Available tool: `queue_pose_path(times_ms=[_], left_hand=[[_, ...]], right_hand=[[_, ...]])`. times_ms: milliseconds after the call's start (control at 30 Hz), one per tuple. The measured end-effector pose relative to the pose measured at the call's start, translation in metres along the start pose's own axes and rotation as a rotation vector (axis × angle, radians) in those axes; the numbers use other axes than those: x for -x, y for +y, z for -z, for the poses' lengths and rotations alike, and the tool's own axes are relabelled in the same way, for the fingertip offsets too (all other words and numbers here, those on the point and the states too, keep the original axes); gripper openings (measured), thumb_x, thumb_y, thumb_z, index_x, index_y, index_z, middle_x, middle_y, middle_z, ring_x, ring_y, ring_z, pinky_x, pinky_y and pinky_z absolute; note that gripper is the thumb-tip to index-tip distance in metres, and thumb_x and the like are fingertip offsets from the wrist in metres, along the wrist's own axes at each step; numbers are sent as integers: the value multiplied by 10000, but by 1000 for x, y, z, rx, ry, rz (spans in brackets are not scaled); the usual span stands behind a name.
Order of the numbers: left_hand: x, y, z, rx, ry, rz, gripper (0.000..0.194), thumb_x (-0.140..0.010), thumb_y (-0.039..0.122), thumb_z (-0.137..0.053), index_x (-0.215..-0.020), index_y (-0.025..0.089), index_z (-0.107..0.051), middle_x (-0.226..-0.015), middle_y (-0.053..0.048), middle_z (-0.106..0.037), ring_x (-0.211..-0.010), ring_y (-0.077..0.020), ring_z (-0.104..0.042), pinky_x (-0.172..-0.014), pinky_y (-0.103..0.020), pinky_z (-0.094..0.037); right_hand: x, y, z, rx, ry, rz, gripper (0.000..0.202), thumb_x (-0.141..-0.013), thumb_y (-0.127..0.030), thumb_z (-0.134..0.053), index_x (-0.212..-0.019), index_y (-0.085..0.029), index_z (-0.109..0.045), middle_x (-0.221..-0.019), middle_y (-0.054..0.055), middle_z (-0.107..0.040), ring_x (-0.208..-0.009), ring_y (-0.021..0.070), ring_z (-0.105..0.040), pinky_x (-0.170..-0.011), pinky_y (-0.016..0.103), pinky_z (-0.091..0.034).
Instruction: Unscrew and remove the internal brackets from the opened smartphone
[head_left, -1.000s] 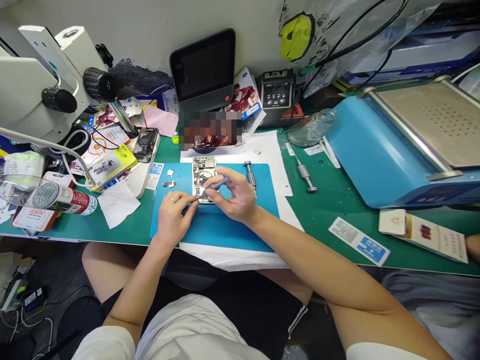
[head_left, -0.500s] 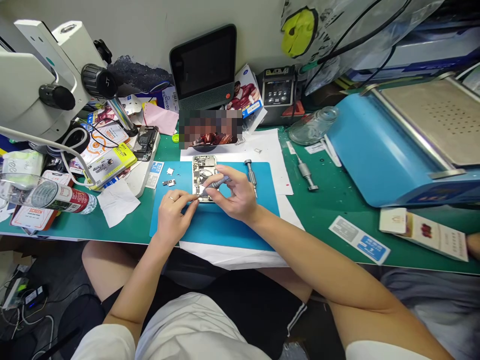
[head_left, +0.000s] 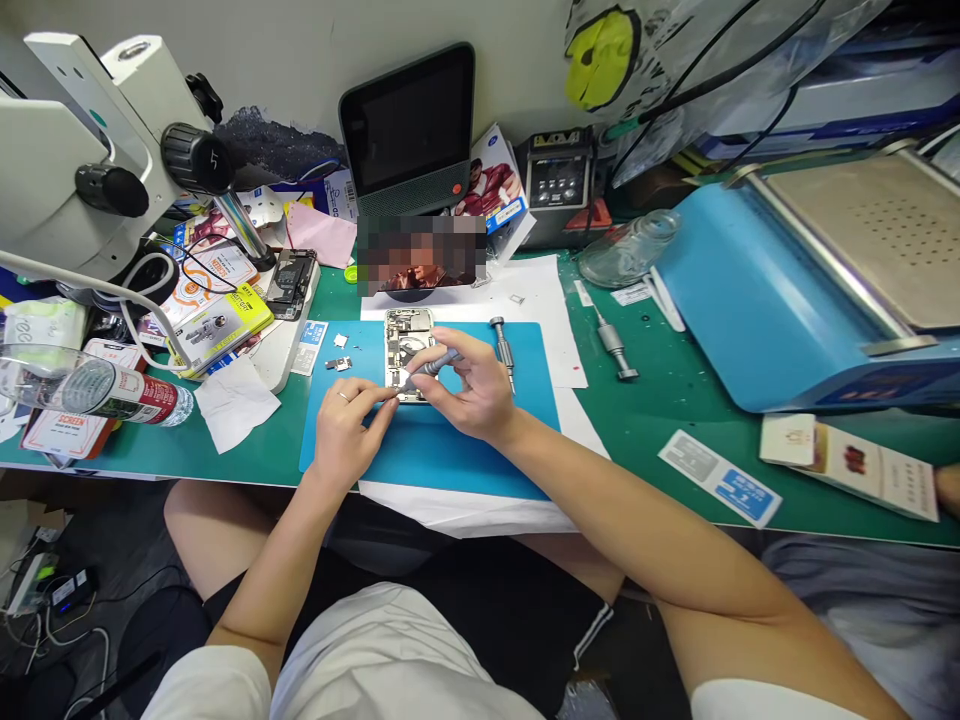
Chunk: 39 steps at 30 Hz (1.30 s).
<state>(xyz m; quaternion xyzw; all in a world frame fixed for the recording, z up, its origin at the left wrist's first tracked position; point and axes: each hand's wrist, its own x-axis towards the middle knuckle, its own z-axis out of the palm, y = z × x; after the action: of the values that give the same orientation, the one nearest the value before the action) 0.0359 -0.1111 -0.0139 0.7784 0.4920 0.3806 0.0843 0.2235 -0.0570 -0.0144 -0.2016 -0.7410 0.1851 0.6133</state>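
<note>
While the opened phone (head_left: 409,352) lies on the blue mat (head_left: 465,450) with its long axis running near to far, the right hand (head_left: 472,392) pinches a small screwdriver (head_left: 435,366), tip slanting left and down onto the phone's near half. The left hand (head_left: 346,430), fingers pinched together, steadies the near left corner. A spare screwdriver (head_left: 502,350) lies just right of the phone.

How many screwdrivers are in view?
3: one in the right hand over the phone, one on the blue mat, one on the green mat. Clutter may hide more.
</note>
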Motion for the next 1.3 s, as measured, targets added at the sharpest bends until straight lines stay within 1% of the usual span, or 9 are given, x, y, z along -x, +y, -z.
queue_pose_path(times_ms=[167,367,567,733,1033,1167,1300], left_hand=[[0,0,0,13,-4,-4,120,-1021,278,-629,-1010,223,-735,-907,-31,-710,-860,-182,-630,-805,-342,-495],[0,1,1,23,-6,-5,111,-1018,271,-636,-1010,219,-734,-901,-27,-706,-859,-179,-624,-795,-333,-497],[0,1,1,31,-14,1,111,-1018,273,-637,-1014,221,-734,-909,-32,-706,-866,-178,-620,-804,-335,-497],[0,1,1,43,-7,-4,105,-1015,270,-641,-1007,220,-733,-905,-32,-704,-862,-178,-619,-797,-332,-494],[-1,2,1,48,-11,18,133,-1011,304,-651,-1077,228,-737,-936,-34,-709,-882,-177,-632,-826,-342,-511],[0,1,1,43,-5,15,129,-1013,297,-648,-1065,223,-740,-922,-34,-710,-868,-178,-629,-814,-343,-508],[0,1,0,26,-17,29,144,-1025,310,-627,-1045,230,-745,-929,-36,-718,-869,-179,-639,-818,-345,-515]], right_hand=[[-1,-1,0,-14,-2,0,634,-952,-150,-652,-1522,-293,-412,-889,-8,-696,-776,151,-741,-676,284,-654],[-1,-1,0,-7,2,-3,594,-967,-180,-643,-1505,-296,-419,-893,-10,-700,-751,139,-730,-655,270,-649],[0,-1,1,26,-17,-20,572,-982,-210,-632,-1498,-306,-406,-885,-8,-702,-757,158,-747,-655,299,-663],[1,0,-1,-16,0,-18,577,-975,-198,-643,-1498,-298,-421,-890,-6,-704,-762,154,-744,-652,288,-655],[4,2,-1,-38,37,-107,508,-987,-264,-641,-1453,-311,-445,-907,0,-711,-786,167,-754,-681,311,-664],[4,2,-2,-50,50,-108,515,-983,-261,-649,-1455,-318,-450,-904,-3,-705,-767,162,-743,-648,302,-657],[6,3,-2,-63,46,-137,494,-989,-308,-649,-1442,-321,-450,-925,1,-716,-786,165,-749,-674,302,-660]])
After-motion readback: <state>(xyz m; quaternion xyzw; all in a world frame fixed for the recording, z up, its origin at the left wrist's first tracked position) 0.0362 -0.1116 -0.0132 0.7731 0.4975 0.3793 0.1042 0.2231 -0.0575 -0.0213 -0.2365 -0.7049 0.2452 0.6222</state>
